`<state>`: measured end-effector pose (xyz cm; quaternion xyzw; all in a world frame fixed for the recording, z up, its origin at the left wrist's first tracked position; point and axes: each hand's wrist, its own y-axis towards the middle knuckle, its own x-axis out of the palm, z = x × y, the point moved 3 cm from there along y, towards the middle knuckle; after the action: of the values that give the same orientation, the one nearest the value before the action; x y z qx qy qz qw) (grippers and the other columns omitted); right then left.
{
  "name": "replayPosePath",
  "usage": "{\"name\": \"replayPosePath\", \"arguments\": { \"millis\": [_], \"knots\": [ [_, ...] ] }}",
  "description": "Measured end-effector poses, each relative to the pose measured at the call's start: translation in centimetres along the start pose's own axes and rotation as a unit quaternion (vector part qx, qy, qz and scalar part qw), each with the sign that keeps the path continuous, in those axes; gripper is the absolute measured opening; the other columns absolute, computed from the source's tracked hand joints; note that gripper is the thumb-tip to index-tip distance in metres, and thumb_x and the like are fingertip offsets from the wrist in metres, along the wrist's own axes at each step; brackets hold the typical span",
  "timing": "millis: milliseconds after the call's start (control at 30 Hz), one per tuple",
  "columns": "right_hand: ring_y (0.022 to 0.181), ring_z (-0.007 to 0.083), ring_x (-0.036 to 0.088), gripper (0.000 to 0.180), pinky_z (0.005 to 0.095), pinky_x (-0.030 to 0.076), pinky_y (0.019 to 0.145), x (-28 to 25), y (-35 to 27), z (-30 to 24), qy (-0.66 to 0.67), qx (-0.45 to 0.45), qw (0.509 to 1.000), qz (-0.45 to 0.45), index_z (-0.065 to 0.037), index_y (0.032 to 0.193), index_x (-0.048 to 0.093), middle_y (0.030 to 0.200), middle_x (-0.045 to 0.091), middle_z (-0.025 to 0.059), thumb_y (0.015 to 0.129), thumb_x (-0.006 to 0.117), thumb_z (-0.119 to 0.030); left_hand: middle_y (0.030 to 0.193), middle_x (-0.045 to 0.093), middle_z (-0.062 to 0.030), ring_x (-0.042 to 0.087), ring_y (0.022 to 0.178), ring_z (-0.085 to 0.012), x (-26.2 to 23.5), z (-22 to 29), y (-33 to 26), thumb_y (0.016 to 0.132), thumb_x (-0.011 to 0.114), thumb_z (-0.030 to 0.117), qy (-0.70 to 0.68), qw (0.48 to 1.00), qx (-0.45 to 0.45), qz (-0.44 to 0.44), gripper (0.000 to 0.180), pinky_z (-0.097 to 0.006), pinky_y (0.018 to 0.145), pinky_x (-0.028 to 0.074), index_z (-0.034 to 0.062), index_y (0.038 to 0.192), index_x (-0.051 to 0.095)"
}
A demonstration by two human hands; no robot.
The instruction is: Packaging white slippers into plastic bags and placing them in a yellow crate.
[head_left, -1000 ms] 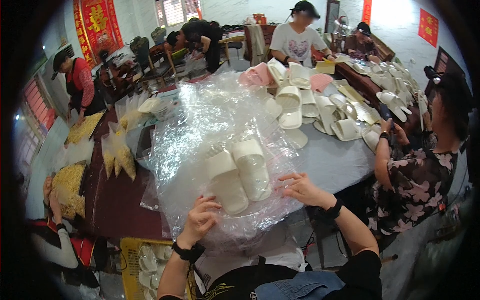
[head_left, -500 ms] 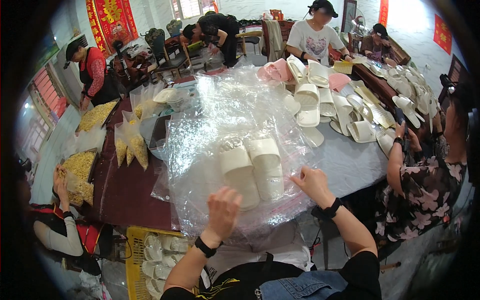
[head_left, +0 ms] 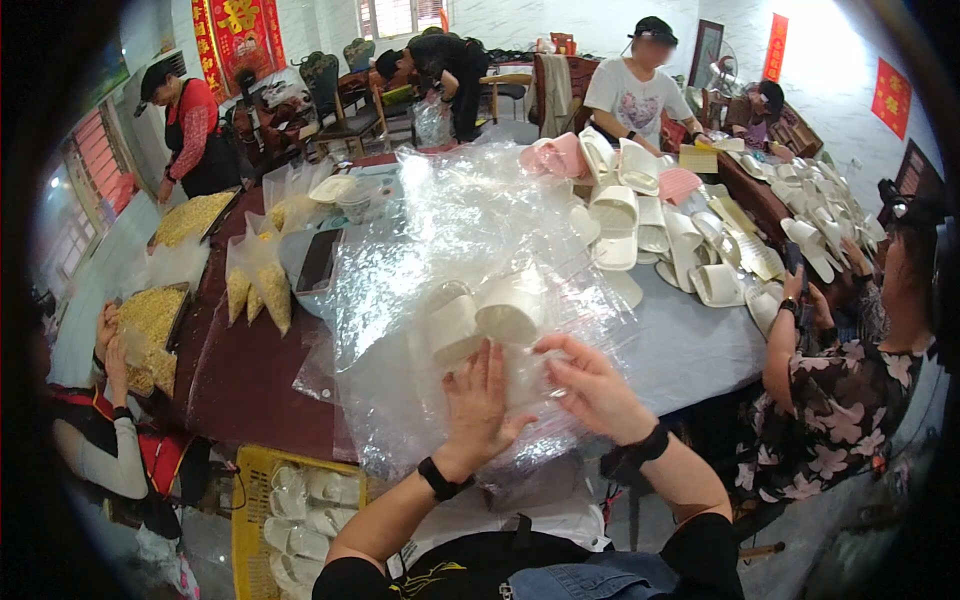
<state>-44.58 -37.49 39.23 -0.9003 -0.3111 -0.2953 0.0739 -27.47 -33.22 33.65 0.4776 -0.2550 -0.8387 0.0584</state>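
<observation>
A pair of cream slippers lies in front of me on a pile of clear plastic bags [head_left: 390,250]. The left slipper [head_left: 455,325] and the right slipper [head_left: 512,305] sit side by side, with thin film seeming to cover their near parts. My left hand [head_left: 478,405] rests flat on the left slipper's near part, fingers stretched out and thumb apart. Just right of the slippers, my right hand [head_left: 592,385] has its thumb and fingers closed on what looks like the edge of a clear plastic bag [head_left: 535,385].
Loose cream slippers [head_left: 613,225] are heaped at the far right, with pink ones [head_left: 555,157] behind. Filled bags [head_left: 262,280] and trays of yellow bits [head_left: 150,320] stand left. A yellow crate [head_left: 245,520] of bagged slippers sits below the table. Several people work around.
My hands have come closer together. The left has come down onto the slippers; the right has moved inward to the film beside them. The slippers' toe ends look shifted slightly.
</observation>
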Motion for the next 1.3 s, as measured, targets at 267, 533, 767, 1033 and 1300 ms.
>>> {"name": "replayPosePath", "arguments": {
  "millis": [267, 533, 767, 1033, 1300],
  "knots": [
    [0.131, 0.0305, 0.052, 0.076, 0.0438, 0.044, 0.104, 3.2, -0.4, 2.1, -0.076, -0.13, 0.972, -0.181, -0.01, 0.158, 0.031, 0.145, 0.047, 0.016, 0.094, 0.072, -0.016, 0.134, 0.059, -0.0214, 0.047, 0.129, -0.0404, 0.1, -5.8, -0.2, 0.08, 0.069, 0.007, -0.103, 0.995, 0.007, 0.008, 0.073, -0.051, 0.11, 0.032, -0.0016, 0.148, 0.045],
    [0.154, 0.047, 0.006, 0.074, 0.0744, 0.022, 0.109, -1.4, 0.1, 8.5, -0.829, -0.181, 0.501, -0.172, -0.045, 0.151, 0.043, 0.169, 0.018, 0.0043, 0.083, 0.067, -0.063, 0.121, 0.065, -0.0086, 0.064, 0.105, -0.0168, -7.8, -10.5, -2.1, 0.097, 0.051, -0.002, -0.462, 0.801, -0.381, 0.01, 0.04, -0.031, 0.083, 0.054, 0.0009, 0.137, 0.055],
    [0.156, 0.0428, 0.003, 0.073, 0.0673, 0.011, 0.118, -2.9, 1.2, 8.5, -0.845, -0.094, 0.498, -0.17, -0.044, 0.151, 0.044, 0.168, 0.022, 0.0008, 0.085, 0.061, -0.067, 0.145, 0.047, -0.0322, 0.052, 0.131, -0.0474, -15.9, -12.0, -6.7, 0.106, 0.045, 0.041, -0.664, 0.678, -0.23, 0.215, 0.066, -0.057, 0.108, 0.048, -0.0024, 0.152, 0.029],
    [0.156, 0.0379, 0.011, 0.071, 0.0571, 0.009, 0.122, -2.9, 1.3, 8.0, -0.873, -0.125, 0.454, -0.124, -0.037, 0.147, 0.052, 0.167, 0.028, 0.0014, 0.087, 0.047, -0.074, 0.146, 0.048, -0.0276, 0.054, 0.128, -0.0485, -27.5, -13.6, -20.4, 0.106, 0.046, 0.04, -0.65, 0.631, -0.262, 0.332, 0.064, -0.06, 0.106, 0.048, -0.0031, 0.15, 0.032],
    [0.156, 0.0356, 0.012, 0.075, 0.0541, 0.006, 0.123, -3.4, 1.3, 9.1, -0.897, -0.178, 0.38, -0.139, -0.029, 0.146, 0.055, 0.167, 0.029, 0.0026, 0.089, 0.041, -0.075, 0.143, 0.055, -0.0203, 0.059, 0.125, -0.0381, -35.2, -12.0, -34.2, 0.106, 0.05, 0.027, -0.432, 0.724, -0.34, 0.416, 0.05, -0.056, 0.105, 0.05, -0.0015, 0.147, 0.041]
  ]
}}
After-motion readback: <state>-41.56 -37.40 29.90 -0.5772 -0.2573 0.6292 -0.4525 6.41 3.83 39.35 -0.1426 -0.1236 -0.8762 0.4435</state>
